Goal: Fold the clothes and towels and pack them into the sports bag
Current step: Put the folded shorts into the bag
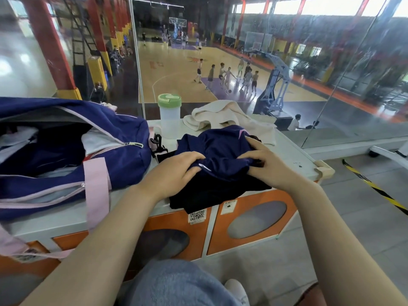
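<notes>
1. Navy garment [220,160] bunched at the right near edge of the counter [293,155], long axis roughly near-far, one end over the near edge.
2. Left hand [176,171] and right hand [265,166] both pinch its folds.
3. Open bag [66,151] lies left, opening facing up.
4. Towel [223,118] and bottle [169,117] sit far.
</notes>
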Tool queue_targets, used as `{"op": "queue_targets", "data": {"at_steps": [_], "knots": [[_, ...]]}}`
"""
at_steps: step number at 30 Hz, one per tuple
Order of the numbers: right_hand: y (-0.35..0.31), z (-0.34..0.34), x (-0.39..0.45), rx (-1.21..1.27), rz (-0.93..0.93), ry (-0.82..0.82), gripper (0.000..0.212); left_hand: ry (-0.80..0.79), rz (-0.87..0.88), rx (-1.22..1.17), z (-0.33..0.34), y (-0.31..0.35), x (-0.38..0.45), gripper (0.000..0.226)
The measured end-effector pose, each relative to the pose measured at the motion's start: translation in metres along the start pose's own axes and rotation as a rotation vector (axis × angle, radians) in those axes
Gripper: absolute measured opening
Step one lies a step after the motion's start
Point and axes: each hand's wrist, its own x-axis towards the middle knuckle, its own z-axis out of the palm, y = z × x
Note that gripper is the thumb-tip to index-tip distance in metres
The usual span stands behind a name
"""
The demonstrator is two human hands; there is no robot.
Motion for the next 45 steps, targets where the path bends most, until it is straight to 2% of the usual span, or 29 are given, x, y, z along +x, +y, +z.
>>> {"op": "queue_targets", "data": {"at_steps": [2, 6, 11, 14, 18, 20, 24, 29, 33, 38, 40, 42, 45], "knots": [[-0.002, -0.006, 0.003, -0.027, 0.021, 0.009, 0.02, -0.006, -0.009, -0.021, -0.009, 0.002, 0.003, 0.032], [-0.025, -0.019, 0.005, 0.123, 0.12, 0.029, 0.021, -0.017, -0.047, -0.12, -0.03, 0.001, 0.019, 0.031], [-0.037, -0.024, 0.033, 0.21, 0.298, 0.133, 0.029, 0.023, -0.139, -0.166, -0.05, -0.008, 0.062, 0.032], [-0.028, -0.022, 0.052, 0.258, 0.445, 0.21, 0.035, -0.033, -0.219, -0.175, -0.052, -0.014, 0.09, 0.034], [-0.011, -0.017, 0.065, 0.13, 0.56, 0.258, 0.014, -0.12, -0.271, -0.021, -0.042, -0.023, 0.117, 0.035], [0.0, -0.013, 0.067, 0.015, 0.581, 0.253, 0.013, -0.164, -0.264, 0.071, -0.032, -0.029, 0.125, 0.031], [0.015, -0.005, 0.067, -0.141, 0.581, 0.284, 0.003, -0.18, -0.276, 0.062, -0.011, -0.04, 0.129, 0.024], [0.023, 0.003, 0.066, -0.229, 0.648, 0.254, 0.03, -0.118, -0.288, 0.047, 0.004, -0.043, 0.123, 0.033], [0.017, 0.003, 0.064, -0.26, 0.544, 0.268, 0.022, -0.03, -0.223, 0.083, 0.005, -0.042, 0.121, 0.034], [0.005, 0.003, 0.062, -0.134, 0.338, 0.43, 0.018, -0.045, -0.229, 0.092, 0.006, -0.043, 0.117, 0.028], [-0.004, 0.001, 0.065, -0.006, 0.267, 0.463, 0.02, -0.034, -0.235, 0.07, 0.007, -0.048, 0.117, 0.023], [-0.013, -0.002, 0.071, 0.244, 0.263, 0.454, 0.018, 0.001, -0.231, -0.038, 0.007, -0.053, 0.116, 0.027], [-0.026, -0.008, 0.081, 0.551, 0.305, 0.426, 0.012, 0.033, -0.2, -0.394, 0.004, -0.05, 0.104, 0.048]]}}
